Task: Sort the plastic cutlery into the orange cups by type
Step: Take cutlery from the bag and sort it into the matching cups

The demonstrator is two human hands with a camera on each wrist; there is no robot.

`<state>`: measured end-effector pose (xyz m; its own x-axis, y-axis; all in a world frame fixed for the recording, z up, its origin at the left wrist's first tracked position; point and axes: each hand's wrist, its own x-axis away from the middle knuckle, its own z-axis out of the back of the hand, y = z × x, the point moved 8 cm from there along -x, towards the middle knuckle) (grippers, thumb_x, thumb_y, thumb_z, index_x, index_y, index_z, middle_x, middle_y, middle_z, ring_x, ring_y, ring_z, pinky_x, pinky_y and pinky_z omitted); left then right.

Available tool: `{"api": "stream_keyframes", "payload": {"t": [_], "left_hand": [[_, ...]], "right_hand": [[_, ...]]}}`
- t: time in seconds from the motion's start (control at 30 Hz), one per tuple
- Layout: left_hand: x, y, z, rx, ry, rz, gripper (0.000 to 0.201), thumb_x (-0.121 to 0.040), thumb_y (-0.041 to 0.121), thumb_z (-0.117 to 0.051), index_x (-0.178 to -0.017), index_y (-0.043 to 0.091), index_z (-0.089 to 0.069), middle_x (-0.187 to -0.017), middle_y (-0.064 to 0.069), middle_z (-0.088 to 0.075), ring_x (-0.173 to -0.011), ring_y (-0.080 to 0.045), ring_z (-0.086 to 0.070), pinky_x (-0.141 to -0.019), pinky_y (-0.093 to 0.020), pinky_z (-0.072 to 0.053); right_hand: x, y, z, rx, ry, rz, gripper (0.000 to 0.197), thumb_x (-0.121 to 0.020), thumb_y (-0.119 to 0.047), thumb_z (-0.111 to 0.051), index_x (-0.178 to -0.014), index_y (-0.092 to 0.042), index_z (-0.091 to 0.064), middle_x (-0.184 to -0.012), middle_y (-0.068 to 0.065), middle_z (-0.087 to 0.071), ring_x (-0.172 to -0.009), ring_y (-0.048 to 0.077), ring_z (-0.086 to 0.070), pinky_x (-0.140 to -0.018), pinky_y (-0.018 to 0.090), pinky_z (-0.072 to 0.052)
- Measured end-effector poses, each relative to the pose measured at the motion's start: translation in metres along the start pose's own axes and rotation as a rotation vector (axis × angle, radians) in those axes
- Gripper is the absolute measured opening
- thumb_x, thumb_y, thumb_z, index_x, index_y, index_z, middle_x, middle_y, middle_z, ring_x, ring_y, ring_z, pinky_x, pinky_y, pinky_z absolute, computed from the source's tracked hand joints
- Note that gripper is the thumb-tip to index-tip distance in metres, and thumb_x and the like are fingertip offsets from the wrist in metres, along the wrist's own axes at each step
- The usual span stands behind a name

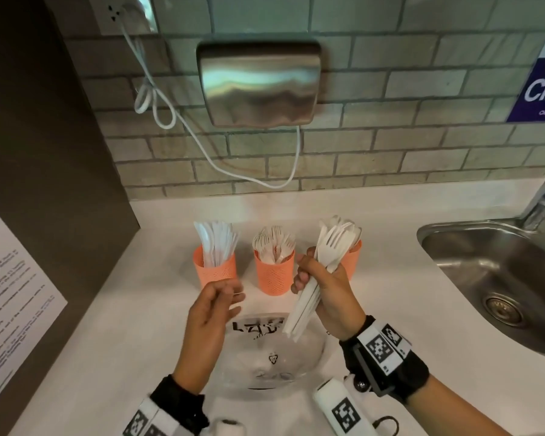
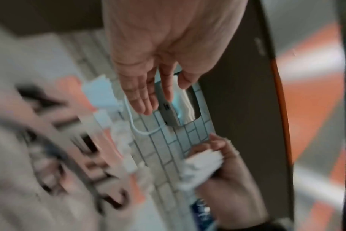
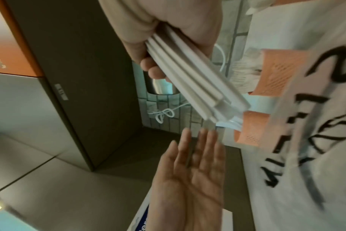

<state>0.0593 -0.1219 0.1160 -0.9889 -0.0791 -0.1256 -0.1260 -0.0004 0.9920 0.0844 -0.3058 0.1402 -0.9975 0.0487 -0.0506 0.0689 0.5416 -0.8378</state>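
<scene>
The right hand (image 1: 323,287) is gripping a bundle of white forks (image 1: 323,265) upright in front of the three orange cups (image 1: 274,272) near the counter's back edge, while the left hand (image 1: 211,316) is hovering beside it, fingers relaxed and holding nothing

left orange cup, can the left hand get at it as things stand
Probably yes. The left hand is open, holds nothing, and hovers just in front of the left orange cup with nothing between them. The knives standing in it crowd the opening, though.
</scene>
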Motion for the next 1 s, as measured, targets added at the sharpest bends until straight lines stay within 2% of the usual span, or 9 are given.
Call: {"api": "stream_keyframes", "payload": {"t": [0.07, 0.17, 0.27, 0.47, 0.53, 0.67, 0.83, 0.9, 1.0], "left_hand": [[-0.001, -0.012, -0.022, 0.329, -0.035, 0.271, 0.026, -0.099, 0.022, -0.036, -0.101, 0.009, -0.059, -0.100, -0.012, -0.067, -0.093, -0.024, -0.065, -0.080, -0.031, -0.050], [0.010, -0.031, -0.057, 0.680, -0.079, 0.650, 0.035, -0.097, 0.028, -0.036, -0.110, 0.003, -0.056, -0.095, -0.018, -0.067, -0.083, -0.026, -0.062, -0.074, -0.037, -0.050], [0.025, -0.034, -0.082, 0.845, -0.141, 0.848, 0.046, -0.098, 0.032, -0.032, -0.106, -0.006, -0.057, -0.085, -0.021, -0.068, -0.074, -0.028, -0.065, -0.066, -0.038, -0.058], [0.033, -0.021, -0.105, 0.888, -0.192, 0.823, 0.038, -0.099, 0.021, -0.031, -0.092, 0.000, -0.062, -0.075, -0.016, -0.071, -0.061, -0.022, -0.070, -0.055, -0.031, -0.058], [0.032, -0.023, -0.109, 0.902, -0.191, 0.823, 0.036, -0.099, 0.024, -0.034, -0.098, 0.005, -0.064, -0.086, -0.013, -0.073, -0.072, -0.022, -0.072, -0.061, -0.031, -0.059], [0.032, -0.030, -0.114, 0.910, -0.240, 0.844, 0.038, -0.097, 0.028, -0.037, -0.123, 0.009, -0.058, -0.121, -0.014, -0.064, -0.113, -0.026, -0.058, -0.091, -0.040, -0.049], [0.032, -0.042, -0.115, 0.800, -0.325, 0.859, 0.046, -0.094, 0.040, -0.039, -0.127, 0.011, -0.055, -0.129, -0.012, -0.059, -0.117, -0.025, -0.056, -0.083, -0.039, -0.055], [0.033, -0.049, -0.113, 0.681, -0.366, 0.854, 0.046, -0.093, 0.046, -0.038, -0.113, 0.011, -0.060, -0.117, -0.012, -0.063, -0.105, -0.025, -0.059, -0.082, -0.037, -0.052], [0.020, -0.043, -0.095, 0.387, -0.332, 0.617, 0.033, -0.096, 0.037, -0.037, -0.084, 0.010, -0.053, -0.068, -0.004, -0.053, -0.070, -0.015, -0.053, -0.078, -0.034, -0.045]], "right_hand": [[0.002, -0.006, -0.011, -0.006, -0.011, 0.055, 0.034, -0.088, 0.002, -0.052, -0.060, -0.018, -0.054, -0.041, -0.003, -0.044, -0.037, 0.010, -0.043, -0.042, 0.021, -0.042], [0.005, -0.011, -0.021, 0.057, 0.006, 0.147, 0.037, -0.087, 0.004, -0.053, -0.058, -0.018, -0.056, -0.040, -0.002, -0.047, -0.036, 0.010, -0.045, -0.042, 0.021, -0.042], [0.008, -0.011, -0.025, 0.132, 0.033, 0.233, 0.023, -0.084, 0.003, -0.060, -0.065, -0.010, -0.055, -0.042, 0.000, -0.049, -0.038, 0.011, -0.046, -0.043, 0.021, -0.043], [0.016, 0.000, -0.020, 0.155, 0.065, 0.236, 0.011, -0.071, -0.002, -0.063, -0.071, -0.001, -0.053, -0.045, -0.001, -0.052, -0.040, 0.010, -0.048, -0.040, 0.021, -0.042], [0.019, 0.006, -0.018, 0.148, 0.073, 0.201, 0.017, -0.077, 0.009, -0.063, -0.069, -0.002, -0.054, -0.046, 0.000, -0.054, -0.040, 0.011, -0.051, -0.042, 0.022, -0.045], [0.023, 0.014, -0.013, 0.182, 0.093, 0.162, 0.024, -0.083, 0.011, -0.056, -0.073, -0.010, -0.058, -0.042, 0.000, -0.054, -0.038, 0.010, -0.050, -0.043, 0.021, -0.046], [0.022, 0.027, -0.002, 0.310, 0.145, 0.131, 0.016, -0.084, 0.002, -0.060, -0.077, -0.013, -0.059, -0.038, -0.005, -0.044, -0.033, 0.009, -0.040, -0.041, 0.019, -0.038], [0.021, 0.028, -0.001, 0.323, 0.136, 0.128, 0.014, -0.084, 0.002, -0.059, -0.077, -0.011, -0.058, -0.037, -0.007, -0.041, -0.032, 0.008, -0.036, -0.039, 0.019, -0.035], [0.021, 0.024, -0.001, 0.378, 0.077, 0.138, 0.017, -0.084, -0.001, -0.061, -0.072, -0.010, -0.055, -0.036, -0.006, -0.042, -0.031, 0.007, -0.037, -0.037, 0.019, -0.034]]}}
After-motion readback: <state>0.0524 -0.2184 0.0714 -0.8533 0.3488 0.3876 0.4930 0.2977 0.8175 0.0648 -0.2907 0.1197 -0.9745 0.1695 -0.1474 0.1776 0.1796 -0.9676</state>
